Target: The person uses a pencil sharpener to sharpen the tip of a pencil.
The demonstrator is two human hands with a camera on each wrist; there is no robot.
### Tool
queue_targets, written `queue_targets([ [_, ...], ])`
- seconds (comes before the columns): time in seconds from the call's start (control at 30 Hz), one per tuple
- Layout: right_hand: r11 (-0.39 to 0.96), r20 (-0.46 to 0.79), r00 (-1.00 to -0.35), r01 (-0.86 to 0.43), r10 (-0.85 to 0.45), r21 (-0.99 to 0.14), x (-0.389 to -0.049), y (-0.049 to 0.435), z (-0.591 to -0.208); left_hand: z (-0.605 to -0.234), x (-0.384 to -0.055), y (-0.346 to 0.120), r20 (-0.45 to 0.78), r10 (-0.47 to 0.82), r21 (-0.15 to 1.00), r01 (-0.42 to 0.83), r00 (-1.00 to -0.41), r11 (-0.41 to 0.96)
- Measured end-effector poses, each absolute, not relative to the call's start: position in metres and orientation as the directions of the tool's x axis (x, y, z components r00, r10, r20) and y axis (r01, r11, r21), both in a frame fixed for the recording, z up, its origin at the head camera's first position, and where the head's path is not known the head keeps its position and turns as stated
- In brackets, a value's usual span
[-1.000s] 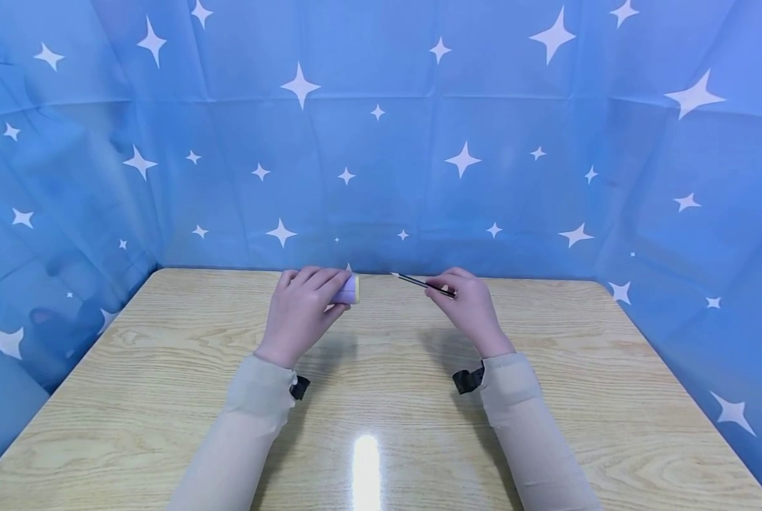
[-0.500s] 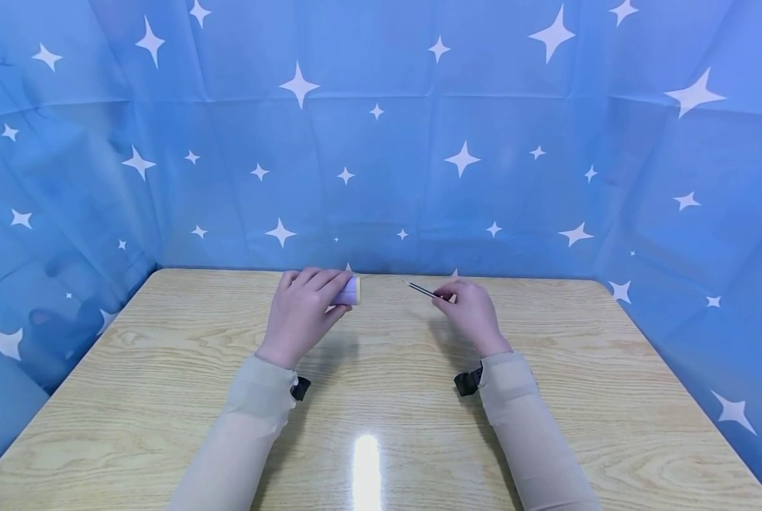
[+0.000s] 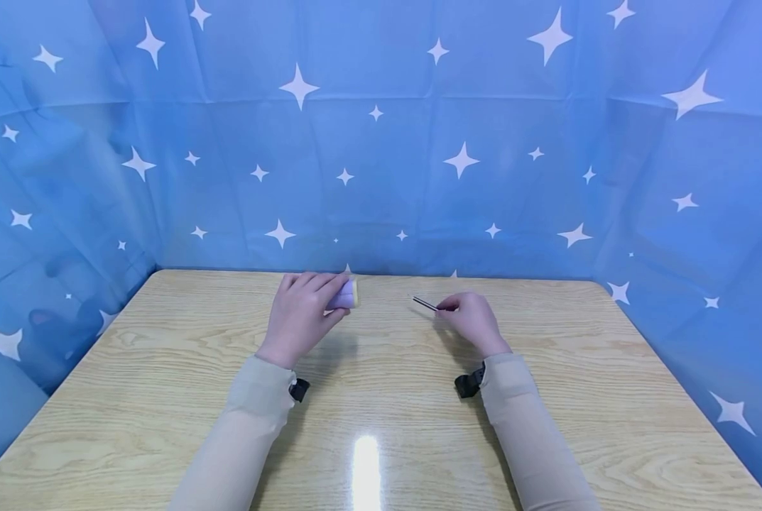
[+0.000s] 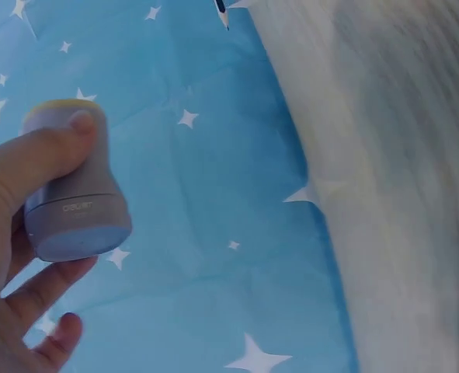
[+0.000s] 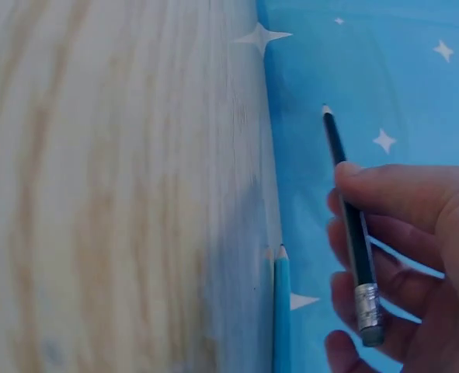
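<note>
My left hand (image 3: 300, 316) grips a lavender pencil sharpener (image 3: 344, 294) with a yellow rim at one end; in the head view that end points right. Up close in the left wrist view, the thumb lies along the waisted body of the sharpener (image 4: 78, 221), and faint lettering shows near its wider end. My right hand (image 3: 473, 319) pinches a dark pencil (image 3: 425, 304), its point aimed left toward the sharpener with a gap between. The right wrist view shows this pencil's silver ferrule and eraser (image 5: 370, 315) beside the curled fingers.
In the right wrist view, a light blue pencil (image 5: 282, 311) appears along the edge of the wood-grain table (image 3: 381, 376). Behind the table hangs a blue curtain with white stars (image 3: 381, 191), which also lines both sides.
My right hand has come nearer to me with the pencil, whose point has shifted down and right. The left hand has dipped slightly, the sharpener tilting a little.
</note>
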State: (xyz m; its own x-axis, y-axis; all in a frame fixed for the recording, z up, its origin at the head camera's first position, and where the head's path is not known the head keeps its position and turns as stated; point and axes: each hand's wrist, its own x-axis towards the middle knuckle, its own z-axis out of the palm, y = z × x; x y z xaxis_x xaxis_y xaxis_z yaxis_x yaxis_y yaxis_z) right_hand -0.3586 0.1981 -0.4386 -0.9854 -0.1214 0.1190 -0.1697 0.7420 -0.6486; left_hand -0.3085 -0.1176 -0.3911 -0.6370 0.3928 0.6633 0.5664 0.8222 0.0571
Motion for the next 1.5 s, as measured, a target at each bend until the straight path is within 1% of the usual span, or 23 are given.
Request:
queue_targets([
  [0.2,0.733,0.054,-0.988,-0.143,-0.143,-0.666,-0.361,0.202,-0.444,-0.403,-0.316,-0.129,0.521,0.340,0.189,0.495,-0.783,0.848],
  [0.27,0.738,0.044,-0.988,-0.138,-0.146,-0.660,-0.361,0.203,-0.445,-0.406,-0.319,-0.133,0.482,0.326,0.218,0.472,-0.813,0.854],
  [0.37,0.750,0.035,-0.988,-0.136,-0.148,-0.647,-0.362,0.204,-0.447,-0.410,-0.322,-0.136,0.444,0.312,0.251,0.451,-0.840,0.857],
  [0.53,0.759,0.005,-0.990,-0.111,-0.140,-0.642,-0.360,0.204,-0.448,-0.415,-0.325,-0.140,0.410,0.290,0.304,0.429,-0.865,0.851],
  [0.73,0.756,-0.028,-0.991,-0.084,-0.133,-0.649,-0.358,0.204,-0.452,-0.422,-0.325,-0.144,0.421,0.252,0.368,0.418,-0.871,0.830],
  [0.87,0.753,-0.025,-0.991,-0.086,-0.135,-0.652,-0.358,0.204,-0.452,-0.423,-0.327,-0.148,0.432,0.206,0.441,0.405,-0.878,0.801],
  [1.07,0.753,-0.021,-0.990,-0.092,-0.139,-0.652,-0.358,0.204,-0.450,-0.424,-0.330,-0.153,0.384,0.170,0.543,0.370,-0.908,0.754],
  [1.13,0.749,-0.022,-0.990,-0.091,-0.140,-0.657,-0.358,0.204,-0.450,-0.427,-0.330,-0.155,0.384,0.166,0.550,0.369,-0.908,0.749],
  [1.33,0.742,-0.026,-0.990,-0.084,-0.135,-0.665,-0.359,0.204,-0.451,-0.432,-0.332,-0.158,0.408,0.162,0.519,0.374,-0.899,0.768],
  [1.5,0.753,-0.016,-0.989,-0.099,-0.144,-0.651,-0.357,0.203,-0.448,-0.432,-0.331,-0.157,0.342,0.175,0.556,0.349,-0.923,0.755],
])
